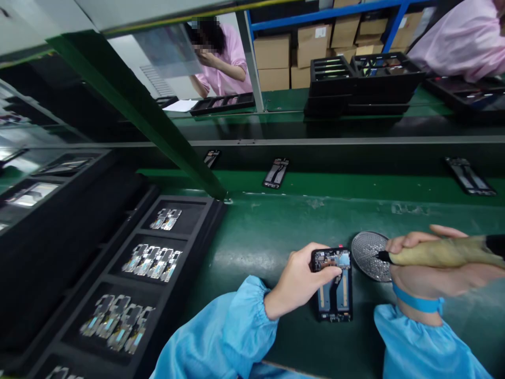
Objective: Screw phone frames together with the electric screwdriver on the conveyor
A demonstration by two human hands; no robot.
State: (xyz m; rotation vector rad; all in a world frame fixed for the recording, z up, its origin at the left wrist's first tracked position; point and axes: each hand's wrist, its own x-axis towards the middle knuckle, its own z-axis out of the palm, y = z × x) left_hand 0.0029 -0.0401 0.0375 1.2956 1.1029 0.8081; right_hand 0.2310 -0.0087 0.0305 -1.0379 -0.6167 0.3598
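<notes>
My left hand (294,284) grips an open phone (335,295) by its upper left side, the thumb pressed on the circuit board at the top end. The phone lies on the green bench with its inner parts facing up. In my right hand (428,271) is an electric screwdriver (437,251) with a yellowish wrapped body, held almost level. Its dark tip is over a round, perforated metal dish (369,250) just right of the phone. Whether the tip touches anything in the dish cannot be told. A blue strap circles my right wrist.
A black tray (148,236) on the left holds several circuit boards (152,261) in compartments. Beyond the bench edge lie opened phones (276,173) (469,176) on a green strip. A green post (138,113) slants across. Black trays (329,84) and two people in pink stand farther back.
</notes>
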